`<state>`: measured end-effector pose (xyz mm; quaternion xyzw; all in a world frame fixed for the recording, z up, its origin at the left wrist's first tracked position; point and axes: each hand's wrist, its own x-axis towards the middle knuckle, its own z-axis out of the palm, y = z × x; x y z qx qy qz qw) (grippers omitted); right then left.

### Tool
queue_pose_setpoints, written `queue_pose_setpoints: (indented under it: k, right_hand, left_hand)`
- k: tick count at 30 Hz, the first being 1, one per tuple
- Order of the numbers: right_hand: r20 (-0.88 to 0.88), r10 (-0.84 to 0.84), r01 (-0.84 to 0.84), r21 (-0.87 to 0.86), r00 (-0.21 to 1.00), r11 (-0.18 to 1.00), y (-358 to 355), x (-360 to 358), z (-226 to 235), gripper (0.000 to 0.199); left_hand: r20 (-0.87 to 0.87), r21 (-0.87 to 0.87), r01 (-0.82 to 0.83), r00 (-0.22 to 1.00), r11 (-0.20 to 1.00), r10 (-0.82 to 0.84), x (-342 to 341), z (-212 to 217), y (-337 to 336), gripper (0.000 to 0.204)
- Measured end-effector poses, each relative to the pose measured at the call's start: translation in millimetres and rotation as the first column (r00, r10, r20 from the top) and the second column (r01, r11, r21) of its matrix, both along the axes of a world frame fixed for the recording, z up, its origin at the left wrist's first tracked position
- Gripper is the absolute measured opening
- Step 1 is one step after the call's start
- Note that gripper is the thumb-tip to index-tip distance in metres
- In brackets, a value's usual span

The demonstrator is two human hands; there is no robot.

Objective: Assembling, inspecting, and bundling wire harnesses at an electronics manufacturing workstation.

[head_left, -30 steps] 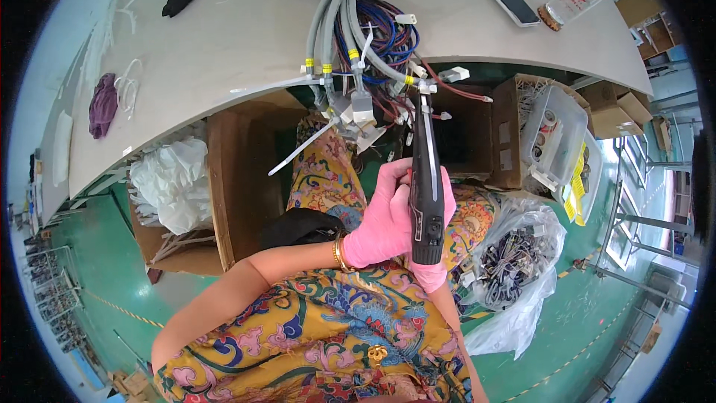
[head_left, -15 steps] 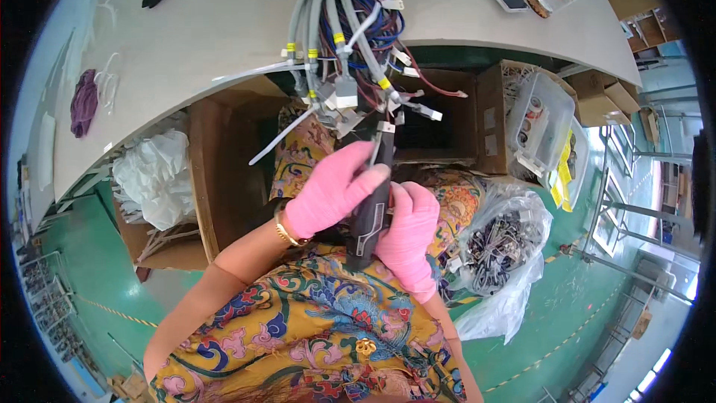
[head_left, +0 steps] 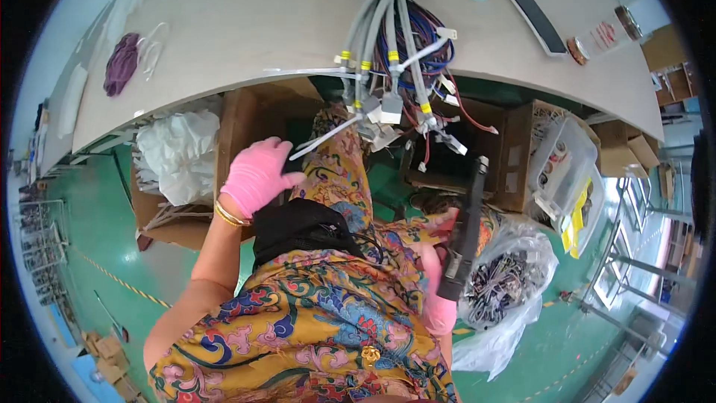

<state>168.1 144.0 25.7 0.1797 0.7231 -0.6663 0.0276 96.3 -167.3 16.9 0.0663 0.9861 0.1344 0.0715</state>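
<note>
Tool point(head_left: 464, 235) and cable ends point(head_left: 391, 110) are now parted. The long black tool is no longer shared by both grips: it is held by the right grip point(head_left: 431, 283) alone, which is closed around its lower part. The left grip point(head_left: 259, 177) has been moved away; its fingers are loosely spread, and nothing is seen in it. Grey cables point(head_left: 392, 36) are hung over the counter point(head_left: 246, 30) edge, ahead of and between the grips. A white strip point(head_left: 326, 139) is hung from them, its end just beside the left grip. So tool work seems to be paused.
</note>
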Motion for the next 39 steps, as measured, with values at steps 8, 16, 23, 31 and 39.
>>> queue_pose_setpoints:
  k: [8, 16, 23, 31, 39]
  right_hand:
    - [-0.094, 0.029, -0.08, -0.614, 0.995, 0.785, -0.7, -3.7, 30.2, 0.076]
    - [-0.115, 0.147, -0.176, -0.834, 0.982, 0.523, -16.1, -20.4, 37.4, 0.075]
    - [-0.117, 0.144, -0.178, -0.82, 0.983, 0.544, -22.0, -32.8, 41.3, 0.073]
    - [-0.069, 0.118, -0.132, -0.707, 0.991, 0.694, -24.7, -50.5, 45.1, 0.076]
    - [-0.193, 0.191, -0.261, -0.457, 0.962, 0.85, -33.6, -62.8, 35.5, 0.063]
  left_hand:
    - [-0.074, 0.879, -0.213, 0.824, 0.427, 0.562, -30.8, 90.4, 8.0, 0.018]
    - [-0.665, -0.225, 0.535, 0.527, 0.814, -0.53, -157.7, 101.2, 59.8, 0.025]
    - [-0.286, -0.478, 0.764, 0.331, 0.433, -0.899, -210.8, 104.6, 73.5, 0.018]
    - [-0.497, -0.247, 0.76, 0.433, 0.601, -0.752, -190.5, 74.7, 74.4, 0.02]
    - [-0.573, -0.102, 0.726, 0.516, 0.68, -0.637, -183.9, 63.8, 85.3, 0.019]
